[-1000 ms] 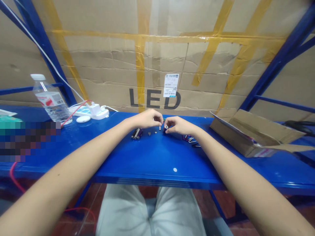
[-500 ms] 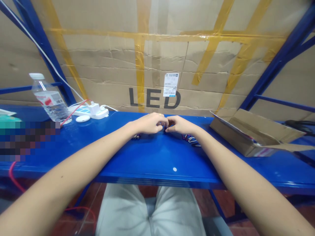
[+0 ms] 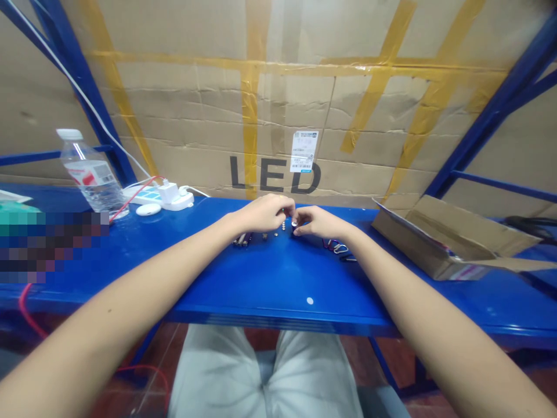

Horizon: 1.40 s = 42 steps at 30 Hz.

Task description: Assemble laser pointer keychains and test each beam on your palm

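Metal ring (image 3: 295, 223) pinched in the right hand (image 3: 319, 222), left hand (image 3: 262, 213) just beside.

Your bench top (image 3: 278, 278) is glossy blue, with a white dot (image 3: 310, 301) at six o'clock and small silver fittings (image 3: 283, 225) at twelve. Higher up, tan cardboard (image 3: 195, 116) carries a lattice of yellow tape (image 3: 249, 116) and black LED lettering (image 3: 274, 175). At eleven, a red wire (image 3: 130, 195) runs beside a white power strip (image 3: 174, 201).

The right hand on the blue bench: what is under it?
Beneath the right hand, a small metal ring shows at the fingertips, above the blue bench. Anything under the palm is covered and cannot be seen.
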Each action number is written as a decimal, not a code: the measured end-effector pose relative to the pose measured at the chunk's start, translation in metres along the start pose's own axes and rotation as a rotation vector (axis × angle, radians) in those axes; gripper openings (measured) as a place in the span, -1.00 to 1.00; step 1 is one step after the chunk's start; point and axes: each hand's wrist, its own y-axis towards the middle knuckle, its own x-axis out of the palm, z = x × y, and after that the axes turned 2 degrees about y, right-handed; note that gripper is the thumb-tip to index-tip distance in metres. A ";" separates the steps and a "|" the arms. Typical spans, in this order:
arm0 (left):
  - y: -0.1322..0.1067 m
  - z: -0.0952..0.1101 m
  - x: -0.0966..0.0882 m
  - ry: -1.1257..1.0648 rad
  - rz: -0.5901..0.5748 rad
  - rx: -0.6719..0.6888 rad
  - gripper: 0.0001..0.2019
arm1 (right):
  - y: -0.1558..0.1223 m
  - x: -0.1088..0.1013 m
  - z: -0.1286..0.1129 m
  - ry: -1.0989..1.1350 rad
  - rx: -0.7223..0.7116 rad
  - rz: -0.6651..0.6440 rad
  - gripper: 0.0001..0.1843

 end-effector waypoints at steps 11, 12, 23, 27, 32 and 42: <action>-0.006 -0.006 0.006 0.093 -0.356 -0.119 -0.80 | 0.000 -0.001 0.001 0.012 0.045 -0.006 -0.77; -0.005 -0.006 0.007 0.078 -0.362 -0.128 -0.81 | 0.000 -0.001 0.000 0.012 0.046 -0.005 -0.77; -0.002 -0.013 0.007 -0.132 -0.193 -0.148 -0.94 | 0.001 -0.002 0.005 0.025 0.036 -0.019 -0.79; 0.003 -0.004 0.004 -0.201 0.027 -0.082 -0.91 | 0.001 -0.002 0.007 0.035 0.036 -0.028 -0.81; 0.005 0.004 0.009 -0.196 0.056 -0.018 -0.88 | 0.000 -0.001 0.003 0.053 0.010 -0.043 -0.79; 0.004 -0.001 0.010 -0.235 0.090 -0.047 -0.88 | -0.001 0.006 -0.009 0.247 0.047 -0.005 -0.79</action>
